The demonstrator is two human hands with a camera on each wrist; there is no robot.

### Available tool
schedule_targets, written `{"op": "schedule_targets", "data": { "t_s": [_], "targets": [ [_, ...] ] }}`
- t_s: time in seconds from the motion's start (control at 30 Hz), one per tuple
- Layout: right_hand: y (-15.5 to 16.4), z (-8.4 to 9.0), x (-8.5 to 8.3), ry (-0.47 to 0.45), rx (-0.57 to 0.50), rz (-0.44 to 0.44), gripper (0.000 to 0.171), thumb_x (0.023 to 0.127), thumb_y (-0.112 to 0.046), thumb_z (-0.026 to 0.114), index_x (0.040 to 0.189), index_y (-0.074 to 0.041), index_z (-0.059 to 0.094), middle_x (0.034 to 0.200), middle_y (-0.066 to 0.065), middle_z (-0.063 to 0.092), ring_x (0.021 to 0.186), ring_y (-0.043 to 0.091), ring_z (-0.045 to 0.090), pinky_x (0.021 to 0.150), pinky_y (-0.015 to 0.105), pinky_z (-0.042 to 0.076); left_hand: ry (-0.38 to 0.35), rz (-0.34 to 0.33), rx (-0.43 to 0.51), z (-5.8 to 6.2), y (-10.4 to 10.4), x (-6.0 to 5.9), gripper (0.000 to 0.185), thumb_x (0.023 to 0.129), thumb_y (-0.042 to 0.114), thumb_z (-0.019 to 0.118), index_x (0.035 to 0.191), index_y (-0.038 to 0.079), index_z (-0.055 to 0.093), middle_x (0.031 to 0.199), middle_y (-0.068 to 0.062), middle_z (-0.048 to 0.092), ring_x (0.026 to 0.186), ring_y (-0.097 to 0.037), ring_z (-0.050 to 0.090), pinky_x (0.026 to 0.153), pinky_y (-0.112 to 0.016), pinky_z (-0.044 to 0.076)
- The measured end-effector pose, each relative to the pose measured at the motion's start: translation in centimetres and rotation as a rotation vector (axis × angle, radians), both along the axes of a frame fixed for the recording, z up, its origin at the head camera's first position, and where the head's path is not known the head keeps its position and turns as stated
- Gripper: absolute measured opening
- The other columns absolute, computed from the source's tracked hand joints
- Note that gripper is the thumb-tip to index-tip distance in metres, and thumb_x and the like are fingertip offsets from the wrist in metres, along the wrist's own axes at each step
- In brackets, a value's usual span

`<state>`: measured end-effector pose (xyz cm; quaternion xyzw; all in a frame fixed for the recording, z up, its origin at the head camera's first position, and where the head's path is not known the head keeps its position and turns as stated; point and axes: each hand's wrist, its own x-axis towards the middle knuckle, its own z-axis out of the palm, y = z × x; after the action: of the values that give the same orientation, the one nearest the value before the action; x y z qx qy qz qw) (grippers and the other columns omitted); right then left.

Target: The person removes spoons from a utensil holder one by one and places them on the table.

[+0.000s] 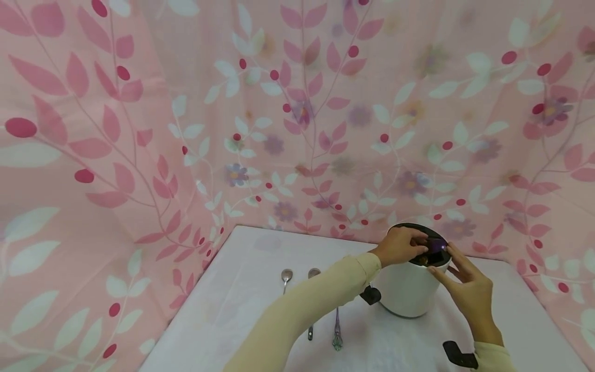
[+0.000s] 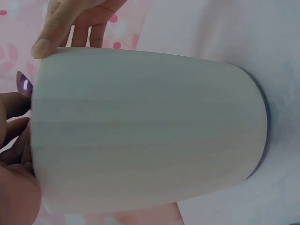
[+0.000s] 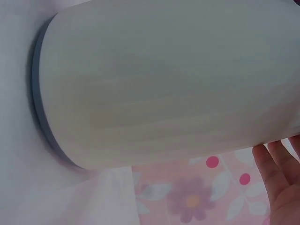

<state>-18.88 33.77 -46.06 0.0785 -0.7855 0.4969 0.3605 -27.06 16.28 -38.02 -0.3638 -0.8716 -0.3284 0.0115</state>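
Note:
A white pot [image 1: 409, 294] with a dark rim stands on the white table [image 1: 251, 299] at the back right. My left hand [image 1: 401, 246] reaches over the rim and its curled fingers grip a small purple thing [image 1: 437, 245] at the pot's mouth. My right hand [image 1: 467, 289] is at the pot's right side, fingers straight, one fingertip touching the rim. In the left wrist view the pot's wall [image 2: 150, 131] fills the frame, with the purple thing [image 2: 24, 83] at its edge. The right wrist view shows the pot [image 3: 164, 84] and my right fingers [image 3: 281, 178] beside it.
Two metal spoons [image 1: 286, 275] [image 1: 313, 273] lie on the table left of the pot, partly under my left arm. A utensil with a clear purple handle [image 1: 337, 333] lies beside them. Pink floral cloth [image 1: 297, 113] walls the table on all sides.

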Motion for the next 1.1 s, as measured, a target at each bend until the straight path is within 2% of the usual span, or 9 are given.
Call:
{"op": "schedule_targets", "data": {
  "t_s": [0.27, 0.37, 0.6, 0.73, 0.9, 1.1],
  "targets": [
    [0.1, 0.1, -0.1, 0.0, -0.016, -0.005, 0.07, 0.066, 0.016, 0.082, 0.13, -0.003, 0.062, 0.138, 0.013, 0.054, 0.12, 0.005, 0.056, 0.084, 0.012, 0.048, 0.037, 0.045, 0.143, -0.7, -0.1, -0.2, 0.021, 0.09, 0.021, 0.072, 0.109, 0.012, 0.073, 0.095, 0.009, 0.071, 0.077, 0.01, 0.055, 0.07, -0.002, 0.043],
    [0.1, 0.0, -0.1, -0.007, -0.014, -0.006, 0.07, 0.066, 0.016, 0.082, 0.131, -0.003, 0.061, 0.139, 0.012, 0.054, 0.121, 0.005, 0.055, 0.085, 0.012, 0.048, 0.009, 0.069, 0.195, -0.6, -0.3, -0.2, 0.017, 0.09, 0.021, 0.072, 0.105, 0.013, 0.075, 0.092, 0.009, 0.072, 0.076, 0.01, 0.055, 0.069, -0.002, 0.043],
    [0.2, -0.5, -0.3, -0.024, -0.014, -0.025, 0.073, 0.065, 0.014, 0.083, 0.132, -0.005, 0.061, 0.139, 0.012, 0.054, 0.121, 0.004, 0.055, 0.084, 0.013, 0.049, -0.149, 0.06, 0.334, -0.8, -0.4, 0.0, 0.015, 0.09, 0.019, 0.071, 0.102, 0.011, 0.076, 0.082, 0.01, 0.071, 0.065, 0.011, 0.059, 0.062, -0.006, 0.048],
    [0.0, -0.4, -0.2, -0.022, -0.014, -0.022, 0.072, 0.066, 0.014, 0.083, 0.132, -0.005, 0.061, 0.139, 0.011, 0.054, 0.121, 0.004, 0.055, 0.084, 0.013, 0.049, -0.205, 0.067, 0.412, -1.1, -0.4, 0.1, 0.014, 0.088, 0.018, 0.073, 0.098, 0.01, 0.078, 0.08, 0.008, 0.072, 0.063, 0.009, 0.061, 0.062, -0.008, 0.05],
    [-0.1, -0.3, 0.0, -0.002, -0.013, -0.024, 0.071, 0.065, 0.015, 0.083, 0.13, -0.003, 0.062, 0.138, 0.012, 0.055, 0.12, 0.004, 0.056, 0.084, 0.012, 0.048, -0.236, 0.089, 0.453, -1.1, -0.5, 0.2, 0.014, 0.086, 0.02, 0.075, 0.097, 0.012, 0.079, 0.077, 0.01, 0.071, 0.062, 0.008, 0.062, 0.062, -0.009, 0.051],
    [-0.2, -0.1, 0.1, -0.015, -0.021, -0.026, 0.073, 0.065, 0.015, 0.083, 0.131, -0.006, 0.062, 0.138, 0.009, 0.055, 0.12, 0.006, 0.056, 0.084, 0.013, 0.049, -0.205, 0.057, 0.475, -0.1, -0.6, 0.6, 0.015, 0.089, 0.02, 0.072, 0.102, 0.013, 0.077, 0.086, 0.011, 0.072, 0.067, 0.01, 0.061, 0.066, -0.008, 0.05]
  ]
}}
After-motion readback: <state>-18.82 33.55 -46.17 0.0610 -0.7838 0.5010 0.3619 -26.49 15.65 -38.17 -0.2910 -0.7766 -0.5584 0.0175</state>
